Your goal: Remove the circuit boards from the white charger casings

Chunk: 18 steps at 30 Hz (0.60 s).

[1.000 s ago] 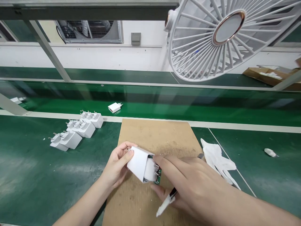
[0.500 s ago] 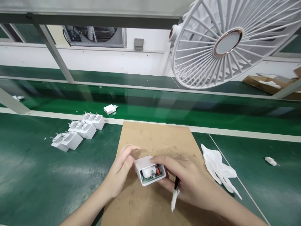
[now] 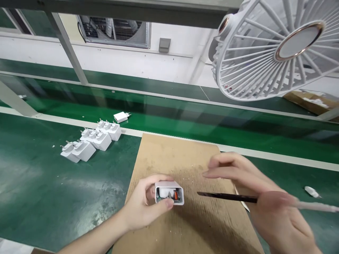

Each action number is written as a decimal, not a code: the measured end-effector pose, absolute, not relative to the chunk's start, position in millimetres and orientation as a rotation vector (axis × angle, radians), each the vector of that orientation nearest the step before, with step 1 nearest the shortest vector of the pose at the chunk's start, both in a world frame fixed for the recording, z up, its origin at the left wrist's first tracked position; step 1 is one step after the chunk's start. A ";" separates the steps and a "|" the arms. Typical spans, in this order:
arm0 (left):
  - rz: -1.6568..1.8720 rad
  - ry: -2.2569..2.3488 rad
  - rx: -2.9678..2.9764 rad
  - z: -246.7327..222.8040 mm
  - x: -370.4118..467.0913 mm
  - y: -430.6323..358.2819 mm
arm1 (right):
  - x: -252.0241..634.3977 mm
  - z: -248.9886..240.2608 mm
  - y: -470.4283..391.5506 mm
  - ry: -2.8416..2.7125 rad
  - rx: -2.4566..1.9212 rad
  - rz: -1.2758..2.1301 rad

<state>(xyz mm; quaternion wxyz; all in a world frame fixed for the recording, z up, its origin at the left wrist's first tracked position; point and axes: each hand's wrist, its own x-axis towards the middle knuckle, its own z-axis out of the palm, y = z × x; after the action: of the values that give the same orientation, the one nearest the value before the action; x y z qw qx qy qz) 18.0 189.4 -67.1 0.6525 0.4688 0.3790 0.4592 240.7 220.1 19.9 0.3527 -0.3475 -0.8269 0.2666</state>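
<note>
My left hand [image 3: 144,206] grips a white charger housing [image 3: 169,185] between thumb and fingers. The open end of the housing faces me and shows a circuit board with an orange-red part. To the right, my right hand [image 3: 267,197] holds a dark, thin-bladed tool [image 3: 227,196] with a whitish handle end; its tip points left toward the housing without touching it. The index and middle fingers of that hand stretch out above the tool. Both hands are over a brown board [image 3: 180,155].
Several white plug chargers [image 3: 102,139] stand in rows at the left. One more white charger [image 3: 121,117] lies on the green strip behind. A white fan [image 3: 275,53] hangs at the upper right. A small white object [image 3: 311,192] lies at the right.
My right hand has let go of the housing and moved right, turning the dark tool so it points left. My left hand has closed on the housing. The view has shifted slightly.
</note>
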 end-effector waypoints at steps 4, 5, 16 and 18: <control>0.994 0.894 1.160 -69.2 19.1 187.4 | 242.5 28.0 215.2 -2.218 -0.810 0.746; 0.980 0.896 1.179 -69.8 19.5 187.2 | 240.7 27.8 213.3 -2.266 -0.768 0.768; 0.885 0.929 1.282 -77.2 20.7 183.2 | 232.2 16.2 203.9 -2.458 -0.668 0.843; 0.909 0.936 1.285 -78.5 21.4 181.9 | 230.5 14.7 204.4 -2.492 -0.653 0.817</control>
<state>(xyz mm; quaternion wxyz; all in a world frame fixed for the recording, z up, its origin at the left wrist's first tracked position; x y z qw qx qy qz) 21.4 181.9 -78.5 0.6091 0.5566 0.4052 0.3936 230.5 204.4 14.7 0.2180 -0.2358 -0.8999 0.2950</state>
